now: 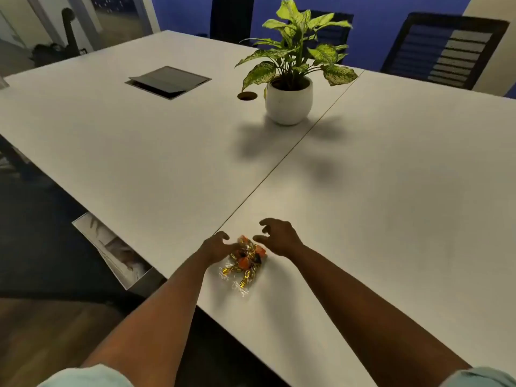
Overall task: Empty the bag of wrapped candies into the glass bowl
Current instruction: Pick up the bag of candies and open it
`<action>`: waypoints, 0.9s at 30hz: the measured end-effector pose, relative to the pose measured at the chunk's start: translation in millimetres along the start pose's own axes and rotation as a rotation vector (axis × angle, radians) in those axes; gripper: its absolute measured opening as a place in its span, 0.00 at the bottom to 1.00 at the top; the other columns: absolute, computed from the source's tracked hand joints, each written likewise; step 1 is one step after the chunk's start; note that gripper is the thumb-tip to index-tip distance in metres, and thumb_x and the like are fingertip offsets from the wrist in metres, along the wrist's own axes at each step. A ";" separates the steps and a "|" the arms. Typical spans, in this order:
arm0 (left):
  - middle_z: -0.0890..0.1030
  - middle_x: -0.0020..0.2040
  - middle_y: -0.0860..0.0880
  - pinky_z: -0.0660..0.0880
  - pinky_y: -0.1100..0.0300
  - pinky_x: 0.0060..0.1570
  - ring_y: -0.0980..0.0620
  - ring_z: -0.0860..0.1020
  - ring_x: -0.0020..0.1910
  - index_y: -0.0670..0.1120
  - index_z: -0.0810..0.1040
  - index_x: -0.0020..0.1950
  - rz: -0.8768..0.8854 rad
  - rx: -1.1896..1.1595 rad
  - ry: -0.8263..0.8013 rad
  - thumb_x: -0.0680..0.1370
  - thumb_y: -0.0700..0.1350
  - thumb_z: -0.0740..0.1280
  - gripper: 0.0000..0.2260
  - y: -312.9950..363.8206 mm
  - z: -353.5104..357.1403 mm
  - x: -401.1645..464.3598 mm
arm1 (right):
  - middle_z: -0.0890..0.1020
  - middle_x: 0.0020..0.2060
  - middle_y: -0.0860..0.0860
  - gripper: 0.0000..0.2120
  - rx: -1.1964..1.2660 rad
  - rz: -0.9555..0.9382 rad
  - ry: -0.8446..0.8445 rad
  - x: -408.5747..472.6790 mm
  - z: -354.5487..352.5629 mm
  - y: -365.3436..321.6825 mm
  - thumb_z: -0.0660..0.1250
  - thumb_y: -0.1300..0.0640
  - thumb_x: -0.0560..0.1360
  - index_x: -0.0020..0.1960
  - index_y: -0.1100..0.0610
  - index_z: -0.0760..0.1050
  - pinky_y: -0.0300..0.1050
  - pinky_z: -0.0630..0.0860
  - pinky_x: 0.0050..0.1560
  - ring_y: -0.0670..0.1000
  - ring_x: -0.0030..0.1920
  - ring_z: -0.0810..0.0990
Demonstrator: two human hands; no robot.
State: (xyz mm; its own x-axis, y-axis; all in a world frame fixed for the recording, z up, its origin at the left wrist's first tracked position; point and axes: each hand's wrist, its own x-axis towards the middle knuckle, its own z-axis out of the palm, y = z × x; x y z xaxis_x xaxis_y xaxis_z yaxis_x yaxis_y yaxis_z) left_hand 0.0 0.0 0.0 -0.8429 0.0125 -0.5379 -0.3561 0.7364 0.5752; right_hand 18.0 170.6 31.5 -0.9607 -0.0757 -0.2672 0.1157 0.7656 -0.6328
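Observation:
A clear plastic bag of wrapped candies (pixel 245 261), gold and orange, lies on the white table (pixel 391 219) close to its near-left edge. My left hand (pixel 216 245) hovers at the bag's left side, fingers spread and curled, touching or nearly touching it. My right hand (pixel 279 236) is just to the bag's right and a little beyond it, fingers apart and curled, holding nothing. No glass bowl is in view.
A potted green plant in a white pot (pixel 289 100) stands mid-table beyond the bag. A round cable hole (pixel 247 95) and a dark flap panel (pixel 167 81) lie further left. Dark office chairs (pixel 444 48) stand along the far side. The table edge runs diagonally at my left.

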 end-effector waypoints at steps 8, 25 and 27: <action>0.76 0.44 0.47 0.72 0.64 0.28 0.53 0.74 0.37 0.46 0.76 0.44 -0.059 -0.009 -0.089 0.66 0.42 0.76 0.11 -5.8 1.9 1.0 | 0.73 0.68 0.58 0.31 -0.071 0.129 -0.230 5.3 23.3 8.8 0.68 0.51 0.73 0.71 0.60 0.63 0.46 0.67 0.67 0.56 0.69 0.69; 0.82 0.35 0.50 0.76 0.66 0.32 0.59 0.80 0.30 0.47 0.79 0.47 0.281 -0.259 -0.201 0.71 0.38 0.72 0.07 113.6 -30.4 -11.7 | 0.79 0.39 0.53 0.03 0.830 0.270 -0.222 -15.0 -57.4 35.7 0.65 0.60 0.75 0.43 0.56 0.74 0.41 0.75 0.44 0.48 0.41 0.77; 0.81 0.39 0.49 0.76 0.65 0.35 0.56 0.79 0.35 0.47 0.79 0.49 0.312 -0.342 -0.216 0.72 0.39 0.71 0.08 130.9 -24.0 -17.0 | 0.79 0.40 0.53 0.03 0.919 0.283 -0.166 -23.8 -70.7 42.6 0.65 0.59 0.75 0.43 0.56 0.74 0.42 0.76 0.46 0.49 0.41 0.78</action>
State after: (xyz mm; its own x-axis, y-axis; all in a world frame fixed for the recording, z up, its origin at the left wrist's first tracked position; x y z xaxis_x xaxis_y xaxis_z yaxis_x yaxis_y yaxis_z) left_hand -42.0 80.0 99.2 -0.8401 0.3630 -0.4031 -0.2430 0.4125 0.8780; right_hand 27.9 250.3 62.3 -0.8273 -0.1085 -0.5512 0.5564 -0.0225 -0.8306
